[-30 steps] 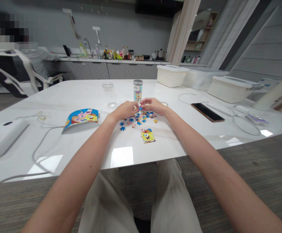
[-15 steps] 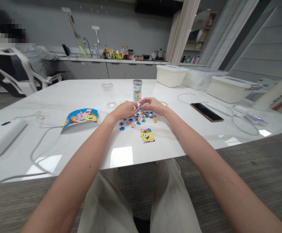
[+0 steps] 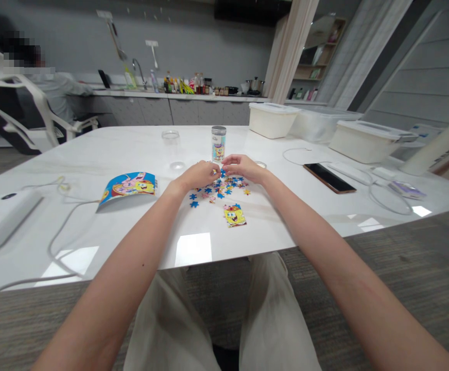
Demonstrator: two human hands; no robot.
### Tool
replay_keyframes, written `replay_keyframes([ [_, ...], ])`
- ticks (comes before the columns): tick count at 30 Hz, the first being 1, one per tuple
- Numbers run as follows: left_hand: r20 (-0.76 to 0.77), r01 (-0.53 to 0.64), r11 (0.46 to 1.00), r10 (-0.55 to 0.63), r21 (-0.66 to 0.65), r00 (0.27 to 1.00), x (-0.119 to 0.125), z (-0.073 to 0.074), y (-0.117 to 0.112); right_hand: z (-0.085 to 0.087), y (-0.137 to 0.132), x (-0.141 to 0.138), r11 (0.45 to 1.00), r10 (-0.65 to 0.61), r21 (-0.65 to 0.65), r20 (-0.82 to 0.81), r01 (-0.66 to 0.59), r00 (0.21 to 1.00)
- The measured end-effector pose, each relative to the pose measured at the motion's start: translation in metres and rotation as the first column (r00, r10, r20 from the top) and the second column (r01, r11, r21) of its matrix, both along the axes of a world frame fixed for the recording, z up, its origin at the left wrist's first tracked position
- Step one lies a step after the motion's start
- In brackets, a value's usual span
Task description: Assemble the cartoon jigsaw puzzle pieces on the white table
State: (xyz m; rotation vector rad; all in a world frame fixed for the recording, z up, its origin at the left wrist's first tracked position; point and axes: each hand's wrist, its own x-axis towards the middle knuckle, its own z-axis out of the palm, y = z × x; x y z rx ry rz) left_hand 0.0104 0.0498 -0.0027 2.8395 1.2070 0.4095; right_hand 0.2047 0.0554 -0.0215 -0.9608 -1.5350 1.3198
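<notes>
Over the far side of a loose heap of jigsaw puzzle pieces point(image 3: 230, 184), my two hands almost meet. A small blue puzzle piece point(image 3: 223, 173) shows between the fingertips. My left hand point(image 3: 201, 173) is closed in a pinch at its left, and my right hand point(image 3: 243, 168) pinches from the right; fingers partly hide the piece. Nearer to me lies a joined block of puzzle pieces point(image 3: 235, 216) with a yellow cartoon face. A curved picture sheet point(image 3: 128, 189) in blue, pink and yellow rests at the left.
Behind my hands stand a printed canister point(image 3: 219, 144) with a metal lid and a clear jar point(image 3: 171, 147). A phone point(image 3: 329, 178), cables and storage boxes point(image 3: 273, 121) are at the right. A white power strip point(image 3: 6, 219) lies left. Another person point(image 3: 54, 93) sits at the far left.
My fingertips have shifted slightly around the blue puzzle piece, which shows a little more clearly between them. The heap, the joined block and the sheet stay where they were.
</notes>
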Motion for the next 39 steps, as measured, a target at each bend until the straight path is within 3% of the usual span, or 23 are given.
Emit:
replay_keyframes([
  [7,-0.006,0.003,1.000,-0.003,0.015,1.000,-0.0003,-0.0001,0.0004,0.0020,-0.0022,-0.0001,0.998,0.036,-0.049,0.001,-0.036,0.999],
  [23,0.018,-0.011,1.000,0.011,0.009,1.000,0.0000,-0.0009,0.0010,-0.0051,0.0051,0.0033,0.998,-0.001,0.056,0.050,-0.002,0.999],
  [39,0.064,0.009,1.000,-0.008,-0.019,0.998,-0.0017,-0.0019,0.0018,-0.0023,0.0026,0.0029,0.999,0.003,0.044,0.052,-0.005,0.999],
])
